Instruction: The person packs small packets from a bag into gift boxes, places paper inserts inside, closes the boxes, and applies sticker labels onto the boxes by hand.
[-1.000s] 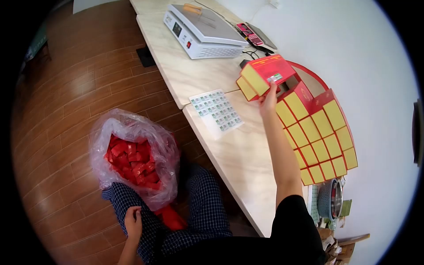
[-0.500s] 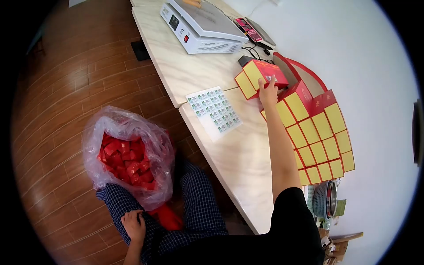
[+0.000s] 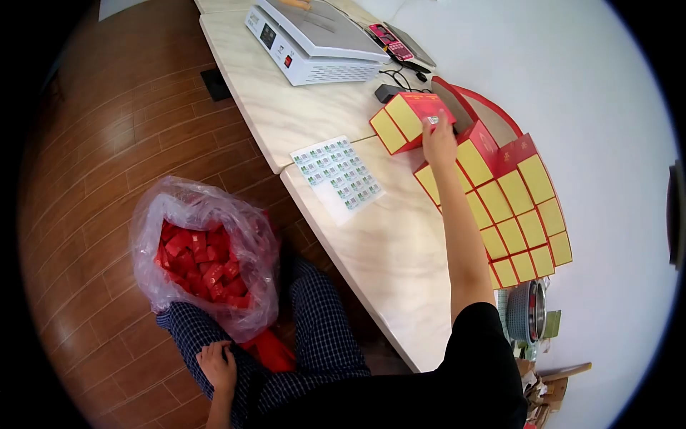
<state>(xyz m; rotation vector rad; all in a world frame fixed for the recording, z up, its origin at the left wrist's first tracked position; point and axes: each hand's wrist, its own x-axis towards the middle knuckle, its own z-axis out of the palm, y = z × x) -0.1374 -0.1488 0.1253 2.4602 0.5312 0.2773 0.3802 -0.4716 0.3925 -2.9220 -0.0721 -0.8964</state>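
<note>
Black top (image 3: 371, 404) is worn, plain where seen, fabric matte. Right sleeve (image 3: 486, 357) is cut short, ended around the elbow; forearm below is left bare. Trousers (image 3: 321, 314) are dark navy, patterned with a fine pale grid check. Same check is seen on both legs, the left one right beside the plastic bag (image 3: 151, 264), the right one a bit further from it. Left hand (image 3: 218, 366) and right hand (image 3: 439, 143) are bare, left forearm too. Left sleeve can't be made out.
</note>
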